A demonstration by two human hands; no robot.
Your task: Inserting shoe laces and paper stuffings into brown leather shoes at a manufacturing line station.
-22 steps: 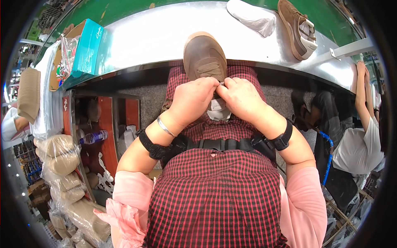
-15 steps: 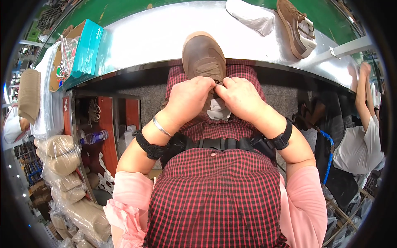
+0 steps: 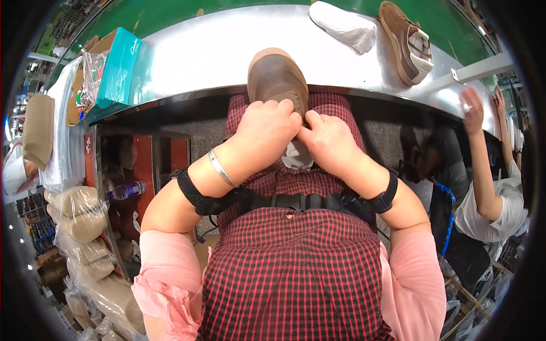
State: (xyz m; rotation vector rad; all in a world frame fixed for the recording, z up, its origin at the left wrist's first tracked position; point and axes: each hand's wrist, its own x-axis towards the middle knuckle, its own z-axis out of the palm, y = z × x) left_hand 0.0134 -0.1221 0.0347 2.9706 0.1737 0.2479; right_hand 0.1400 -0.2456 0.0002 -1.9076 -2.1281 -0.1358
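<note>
Both hands meet at the near end of a brown shoe (image 3: 277, 77) lying over the metal table's (image 3: 216, 51) near edge: the left hand (image 3: 266, 133) and right hand (image 3: 328, 143) pinch at its opening, fingertips touching. Far right lies another brown shoe (image 3: 406, 40); far left, a teal box (image 3: 118, 65)

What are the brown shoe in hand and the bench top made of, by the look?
Brown shoe: probably suede or nubuck, matte and slightly mottled, no shine. Bench top: likely sheet metal, smooth grey with a soft glare and a rolled front edge. Both hands, left hand and right hand, grip the shoe.
</note>
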